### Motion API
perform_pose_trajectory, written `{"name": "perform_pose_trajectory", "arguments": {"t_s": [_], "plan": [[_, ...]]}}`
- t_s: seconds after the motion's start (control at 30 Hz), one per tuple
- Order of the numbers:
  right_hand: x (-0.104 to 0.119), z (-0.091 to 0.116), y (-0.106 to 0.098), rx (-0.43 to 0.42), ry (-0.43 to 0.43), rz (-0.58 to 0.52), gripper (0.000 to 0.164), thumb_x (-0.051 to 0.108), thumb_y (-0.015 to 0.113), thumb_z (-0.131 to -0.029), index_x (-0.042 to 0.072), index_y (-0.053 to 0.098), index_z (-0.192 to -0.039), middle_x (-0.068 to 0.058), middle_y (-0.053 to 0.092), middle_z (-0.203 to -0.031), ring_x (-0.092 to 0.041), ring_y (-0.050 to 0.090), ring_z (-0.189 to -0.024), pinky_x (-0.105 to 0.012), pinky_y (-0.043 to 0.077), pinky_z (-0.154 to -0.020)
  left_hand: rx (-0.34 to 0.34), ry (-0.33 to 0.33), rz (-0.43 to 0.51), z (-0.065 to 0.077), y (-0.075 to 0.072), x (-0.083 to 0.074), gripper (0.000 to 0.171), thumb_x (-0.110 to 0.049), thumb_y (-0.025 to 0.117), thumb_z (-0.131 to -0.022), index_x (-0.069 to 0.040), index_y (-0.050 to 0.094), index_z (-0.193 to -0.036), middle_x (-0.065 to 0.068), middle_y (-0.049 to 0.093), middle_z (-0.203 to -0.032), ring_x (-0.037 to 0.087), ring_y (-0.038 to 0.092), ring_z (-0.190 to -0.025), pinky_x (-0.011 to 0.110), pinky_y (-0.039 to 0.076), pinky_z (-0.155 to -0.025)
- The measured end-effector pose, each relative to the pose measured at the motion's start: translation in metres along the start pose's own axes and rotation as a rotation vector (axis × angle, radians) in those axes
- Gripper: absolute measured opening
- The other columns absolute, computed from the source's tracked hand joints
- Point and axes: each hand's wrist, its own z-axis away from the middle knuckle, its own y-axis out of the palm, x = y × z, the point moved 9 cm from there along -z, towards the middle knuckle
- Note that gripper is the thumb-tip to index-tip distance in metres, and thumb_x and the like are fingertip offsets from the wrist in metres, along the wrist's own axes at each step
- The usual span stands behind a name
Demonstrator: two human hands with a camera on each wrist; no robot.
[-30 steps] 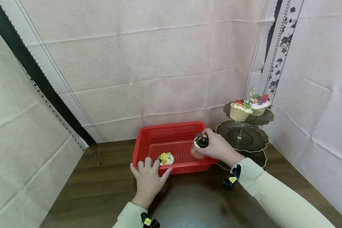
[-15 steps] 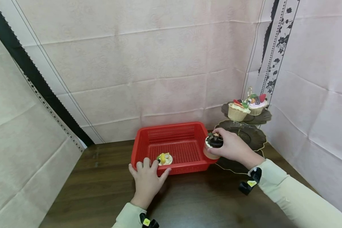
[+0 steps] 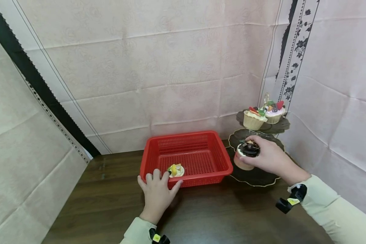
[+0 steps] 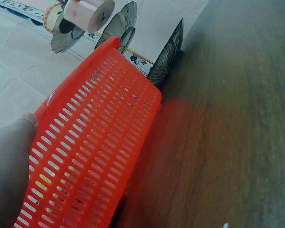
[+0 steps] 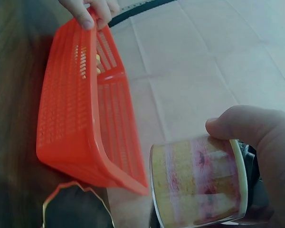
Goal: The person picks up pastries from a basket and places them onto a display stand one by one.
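Note:
My right hand (image 3: 271,159) grips a cup of layered cake (image 5: 197,183) with dark chocolate topping on white cream, held upright over the lower tiers of the dark scalloped three-tier stand (image 3: 260,179). Its clear wall shows yellow and pink layers in the right wrist view, with my thumb against the rim. My left hand (image 3: 157,196) holds the near left rim of the red plastic basket (image 3: 204,179), thumb outside and fingertips over the edge. Inside the basket, beside those fingers, sits a small cake (image 3: 176,170) topped with yellow fruit and white cream.
Two fruit-topped cupcakes, one cream (image 3: 254,121) and one pinkish (image 3: 274,113), stand on the stand's top tier. The basket rests on the brown wooden table (image 3: 109,196), just left of the stand. Pale cloth walls (image 3: 170,67) enclose the back and sides.
My right hand has carried the chocolate-topped cake cup rightward, out of the basket, past its right rim and over the stand. My left hand has kept its place on the basket rim.

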Motion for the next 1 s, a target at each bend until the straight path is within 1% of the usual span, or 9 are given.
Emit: {"name": "perform_pose_trajectory", "arguments": {"t_s": [0.2, 0.43, 0.53, 0.6, 0.67, 0.8, 0.87, 1.0], "plan": [[-0.016, 0.009, -0.015, -0.012, 0.022, -0.005, 0.071, 0.052, 0.080, -0.081, 0.007, 0.057, -0.131, -0.018, 0.069, -0.109, -0.033, 0.064, -0.096, -0.048, 0.051, -0.078, 0.010, -0.003, 0.000, 0.001, 0.001, 0.000, 0.060, -0.068, 0.063, -0.086, -0.012, 0.072, -0.108, 0.014, 0.055, -0.103, 0.039, 0.050, -0.092, 0.079, 0.019, -0.099], [-0.037, 0.017, -0.026, -0.020, 0.066, 0.010, 0.073, 0.054, 0.082, -0.079, 0.007, 0.057, -0.129, -0.020, 0.070, -0.106, -0.033, 0.064, -0.091, -0.041, 0.049, -0.072, -0.003, 0.002, 0.003, 0.000, 0.000, 0.000, 0.061, -0.068, 0.062, -0.086, -0.012, 0.072, -0.107, 0.014, 0.055, -0.103, 0.039, 0.050, -0.091, 0.080, 0.020, -0.099], [-0.048, 0.017, -0.029, -0.026, 0.089, -0.001, 0.072, 0.054, 0.081, -0.080, 0.005, 0.056, -0.128, -0.020, 0.070, -0.104, -0.033, 0.063, -0.088, -0.038, 0.048, -0.067, -0.003, 0.002, -0.002, 0.000, 0.001, 0.000, 0.061, -0.069, 0.061, -0.087, -0.012, 0.072, -0.106, 0.014, 0.055, -0.102, 0.039, 0.050, -0.091, 0.080, 0.021, -0.099], [-0.055, 0.017, -0.031, -0.027, 0.110, -0.010, 0.073, 0.054, 0.080, -0.081, 0.004, 0.055, -0.128, -0.022, 0.069, -0.105, -0.035, 0.062, -0.089, -0.037, 0.047, -0.066, -0.001, 0.001, -0.001, 0.001, 0.001, 0.001, 0.061, -0.069, 0.061, -0.086, -0.012, 0.072, -0.106, 0.014, 0.055, -0.102, 0.039, 0.050, -0.091, 0.080, 0.020, -0.099], [-0.062, 0.016, -0.032, -0.027, 0.132, -0.018, 0.076, 0.055, 0.079, -0.082, 0.002, 0.052, -0.130, -0.025, 0.067, -0.107, -0.038, 0.062, -0.092, -0.037, 0.047, -0.066, 0.000, 0.000, -0.002, 0.001, 0.002, 0.001, 0.061, -0.069, 0.062, -0.086, -0.012, 0.072, -0.106, 0.014, 0.055, -0.102, 0.039, 0.050, -0.092, 0.080, 0.019, -0.099], [-0.074, 0.014, -0.035, -0.025, 0.163, -0.019, 0.081, 0.055, 0.077, -0.083, -0.002, 0.049, -0.134, -0.032, 0.064, -0.113, -0.045, 0.062, -0.099, -0.041, 0.049, -0.070, 0.001, -0.003, 0.003, 0.001, 0.001, 0.001, 0.060, -0.069, 0.063, -0.086, -0.012, 0.072, -0.105, 0.014, 0.055, -0.102, 0.039, 0.050, -0.091, 0.080, 0.018, -0.100], [-0.079, 0.012, -0.036, -0.026, 0.172, -0.030, 0.081, 0.054, 0.077, -0.083, -0.003, 0.048, -0.133, -0.033, 0.064, -0.112, -0.046, 0.061, -0.100, -0.042, 0.049, -0.072, 0.001, -0.004, 0.003, 0.001, 0.002, 0.001, 0.060, -0.068, 0.063, -0.086, -0.012, 0.072, -0.104, 0.014, 0.055, -0.102, 0.039, 0.050, -0.091, 0.080, 0.018, -0.100], [-0.087, 0.008, -0.037, -0.036, 0.193, -0.072, 0.078, 0.051, 0.078, -0.083, -0.005, 0.048, -0.128, -0.032, 0.063, -0.110, -0.043, 0.061, -0.097, -0.040, 0.048, -0.072, 0.001, -0.002, 0.002, 0.001, 0.002, 0.000, 0.060, -0.068, 0.063, -0.086, -0.012, 0.072, -0.105, 0.014, 0.055, -0.102, 0.039, 0.049, -0.091, 0.080, 0.018, -0.099]]}}
